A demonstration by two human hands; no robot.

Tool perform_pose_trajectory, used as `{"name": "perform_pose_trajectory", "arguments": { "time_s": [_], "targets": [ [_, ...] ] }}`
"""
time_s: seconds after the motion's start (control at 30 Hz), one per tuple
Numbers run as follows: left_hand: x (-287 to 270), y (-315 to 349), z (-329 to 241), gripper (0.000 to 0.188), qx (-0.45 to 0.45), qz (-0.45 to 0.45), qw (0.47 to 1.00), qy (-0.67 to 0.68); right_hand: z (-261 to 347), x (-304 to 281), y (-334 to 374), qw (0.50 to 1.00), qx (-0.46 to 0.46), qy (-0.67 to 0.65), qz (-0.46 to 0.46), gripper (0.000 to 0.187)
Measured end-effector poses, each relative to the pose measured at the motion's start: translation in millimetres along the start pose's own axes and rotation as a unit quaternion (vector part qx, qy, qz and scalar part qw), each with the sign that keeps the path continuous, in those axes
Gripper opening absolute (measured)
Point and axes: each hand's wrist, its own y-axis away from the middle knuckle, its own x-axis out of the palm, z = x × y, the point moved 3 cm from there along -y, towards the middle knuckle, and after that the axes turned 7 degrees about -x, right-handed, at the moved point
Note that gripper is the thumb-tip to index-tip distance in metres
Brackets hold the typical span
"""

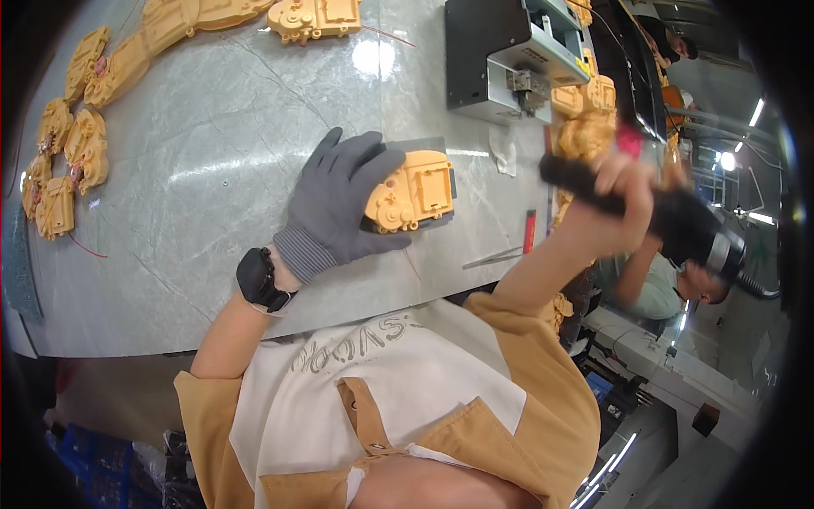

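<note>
My left hand (339,199), in a grey knit glove, holds an orange plastic housing (428,185) against its left side. The housing lies on a dark flat pad (434,146) on the table, its recessed face and round bosses turned up. Raised off to the right, my right hand (623,199) is closed around a black electric screwdriver (691,225). Motion smears this hand and the tool. The screwdriver's front end points left, while a cord leaves its silver-ringed rear. Its tip cannot be made out.
A black and silver box-shaped machine (500,64) stands at the table's far right. Tweezers (493,258) and a red strip-shaped tool (530,231) lie nearer. Several orange housings (85,148) curve along the left and far edges; more are piled right. Other people (661,288) are beyond.
</note>
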Motion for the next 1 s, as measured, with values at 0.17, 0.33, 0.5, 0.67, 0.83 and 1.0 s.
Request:
{"name": "perform_pose_trajectory", "arguments": {
  "time_s": [0.17,0.33,0.5,0.67,0.83,1.0],
  "targets": [
    [2,1,2,0.088,0.005,0.0,1.0,-0.004,-65,-10,-44,0.98,-0.07,0.177,-0.064,0.046],
    [-2,5,5,0.088,-0.01,-0.001,1.0,-0.002,-60,11,-11,0.982,0.098,0.162,-0.011,0.043],
    [-4,4,3,0.086,-0.004,-0.008,1.0,0.02,-12,46,50,0.996,0.018,0.076,0.045,0.047],
    [0,5,5,0.086,-0.01,-0.007,1.0,0.012,-16,29,20,0.996,-0.03,0.08,0.001,0.046],
    [0,4,4,0.086,-0.002,-0.017,1.0,0.012,-49,-11,-36,0.99,-0.007,0.131,-0.057,0.042],
    [-1,2,3,0.085,0.007,-0.006,1.0,-0.001,-72,-10,-62,0.984,-0.025,0.163,-0.067,0.038]
  ]
}}
